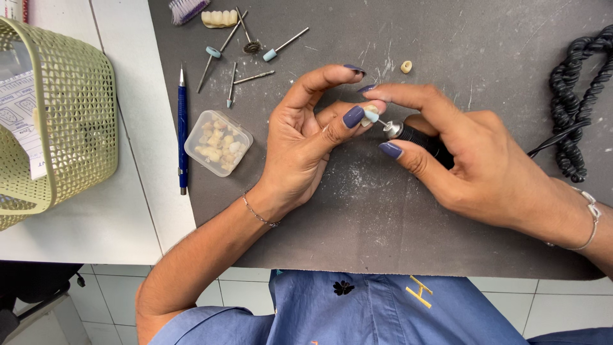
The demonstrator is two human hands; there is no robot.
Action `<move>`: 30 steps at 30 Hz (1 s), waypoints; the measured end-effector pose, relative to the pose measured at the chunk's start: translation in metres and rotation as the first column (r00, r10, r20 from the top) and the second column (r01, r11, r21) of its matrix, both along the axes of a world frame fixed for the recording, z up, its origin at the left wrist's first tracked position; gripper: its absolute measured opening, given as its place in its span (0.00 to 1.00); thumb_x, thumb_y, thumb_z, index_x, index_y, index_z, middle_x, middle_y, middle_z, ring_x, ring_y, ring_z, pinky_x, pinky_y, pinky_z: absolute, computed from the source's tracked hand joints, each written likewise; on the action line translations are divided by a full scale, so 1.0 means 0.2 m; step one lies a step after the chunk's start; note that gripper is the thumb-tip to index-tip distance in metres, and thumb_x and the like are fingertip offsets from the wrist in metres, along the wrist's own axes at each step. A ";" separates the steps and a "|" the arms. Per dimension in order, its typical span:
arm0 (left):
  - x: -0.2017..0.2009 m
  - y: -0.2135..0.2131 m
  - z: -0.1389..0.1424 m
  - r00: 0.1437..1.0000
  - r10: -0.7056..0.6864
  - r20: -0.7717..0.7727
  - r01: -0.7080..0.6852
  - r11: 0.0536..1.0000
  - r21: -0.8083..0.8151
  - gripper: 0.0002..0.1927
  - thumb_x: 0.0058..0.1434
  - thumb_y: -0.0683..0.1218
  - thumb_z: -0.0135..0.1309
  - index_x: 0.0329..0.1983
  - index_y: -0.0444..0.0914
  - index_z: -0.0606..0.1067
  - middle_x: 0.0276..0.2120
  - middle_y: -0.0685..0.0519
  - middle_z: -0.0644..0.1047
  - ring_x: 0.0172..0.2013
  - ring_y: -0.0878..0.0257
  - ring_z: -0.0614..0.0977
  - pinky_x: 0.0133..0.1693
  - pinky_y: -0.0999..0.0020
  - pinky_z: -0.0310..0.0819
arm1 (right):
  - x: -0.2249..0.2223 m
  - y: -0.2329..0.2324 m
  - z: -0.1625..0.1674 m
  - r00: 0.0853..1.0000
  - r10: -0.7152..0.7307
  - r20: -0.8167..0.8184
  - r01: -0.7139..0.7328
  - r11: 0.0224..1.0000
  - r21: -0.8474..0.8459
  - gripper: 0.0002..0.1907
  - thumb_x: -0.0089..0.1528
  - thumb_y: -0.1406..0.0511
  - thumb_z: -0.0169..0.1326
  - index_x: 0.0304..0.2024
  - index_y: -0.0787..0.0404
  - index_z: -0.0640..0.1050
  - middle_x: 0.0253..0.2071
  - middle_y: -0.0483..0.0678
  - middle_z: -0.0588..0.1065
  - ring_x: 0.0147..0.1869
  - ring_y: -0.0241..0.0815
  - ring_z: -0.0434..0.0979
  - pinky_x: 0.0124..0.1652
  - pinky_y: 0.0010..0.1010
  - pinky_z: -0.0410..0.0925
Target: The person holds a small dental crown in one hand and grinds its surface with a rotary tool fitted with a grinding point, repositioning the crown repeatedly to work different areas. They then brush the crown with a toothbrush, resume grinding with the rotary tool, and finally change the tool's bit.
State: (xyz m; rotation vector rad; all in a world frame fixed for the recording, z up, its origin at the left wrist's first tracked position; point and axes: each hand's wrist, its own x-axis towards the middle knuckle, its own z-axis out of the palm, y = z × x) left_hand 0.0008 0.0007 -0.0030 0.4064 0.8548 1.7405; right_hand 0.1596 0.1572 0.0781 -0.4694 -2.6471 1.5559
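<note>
My left hand point(305, 144) pinches a small pale tooth piece point(367, 120) between thumb and fingers over the dark grey mat point(447, 38). My right hand point(469, 156) grips a black rotary handpiece point(418, 138) like a pen. Its light blue bur tip point(373, 115) touches the tooth piece. Both hands meet near the middle of the mat. The handpiece's black cable point(554, 142) runs off to the right.
A clear box of small teeth point(218, 142) lies left of my left hand, beside a blue pen point(182, 128). Several burs point(242, 57), a tooth row point(219, 18) and a brush point(185, 9) sit at the top. A green mesh basket point(70, 115) stands far left; a coiled black cord point(575, 96) far right. One loose tooth point(406, 66) lies above my hands.
</note>
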 end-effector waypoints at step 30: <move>-0.02 0.00 -0.01 0.990 0.055 -0.133 -0.050 0.998 0.037 0.17 0.75 0.33 0.57 0.63 0.33 0.69 0.65 0.45 0.66 0.57 0.56 0.83 0.61 0.67 0.82 | 0.01 0.01 0.00 0.969 -0.062 0.240 0.042 0.995 0.087 0.32 0.64 0.64 0.55 0.70 0.50 0.63 0.24 0.50 0.79 0.25 0.44 0.82 0.27 0.34 0.69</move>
